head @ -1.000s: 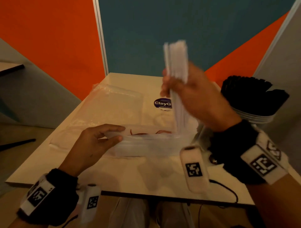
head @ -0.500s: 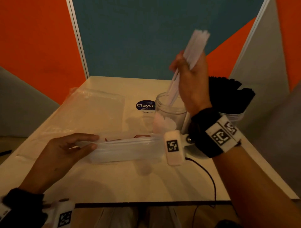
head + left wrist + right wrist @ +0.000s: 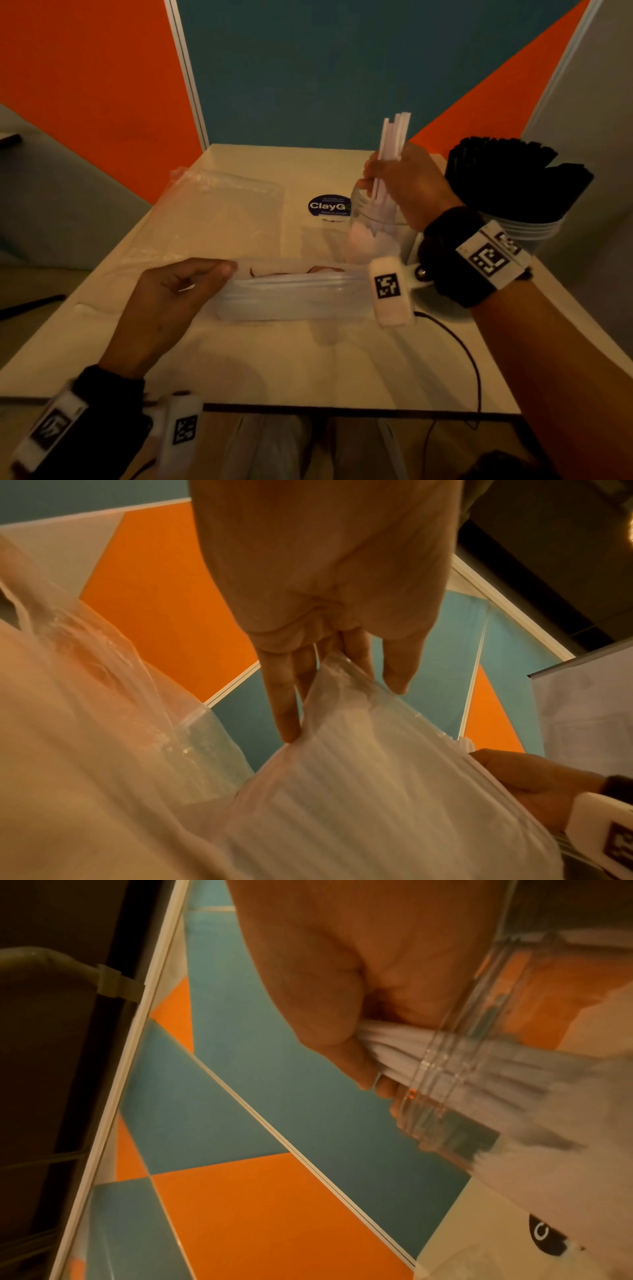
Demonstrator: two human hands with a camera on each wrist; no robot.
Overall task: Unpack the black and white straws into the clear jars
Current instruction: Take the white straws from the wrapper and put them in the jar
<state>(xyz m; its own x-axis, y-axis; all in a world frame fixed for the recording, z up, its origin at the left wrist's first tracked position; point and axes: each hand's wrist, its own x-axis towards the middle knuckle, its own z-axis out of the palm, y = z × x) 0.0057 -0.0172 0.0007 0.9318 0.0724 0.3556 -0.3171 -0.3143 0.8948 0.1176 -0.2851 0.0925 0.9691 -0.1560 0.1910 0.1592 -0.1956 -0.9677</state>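
standing near upright, white straws [image 3: 390,150] enter clear jar [image 3: 375,236], right hand [image 3: 407,185] gripping

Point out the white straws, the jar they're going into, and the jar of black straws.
White straws [image 3: 394,137], head view, upper part of the bundle above the hand.
Clear jar [image 3: 359,236], head view, left wall.
Black straws jar [image 3: 524,231], head view, clear rim under the straws.

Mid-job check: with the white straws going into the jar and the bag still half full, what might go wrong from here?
1. The right hand grips the white straws low in the clear jar; pushing sideways might tip it.
2. The left hand pinches only one end of the straw bag; its remaining straws may slide out.
3. The jar of black straws stands near the right wrist, so a knock is possible.
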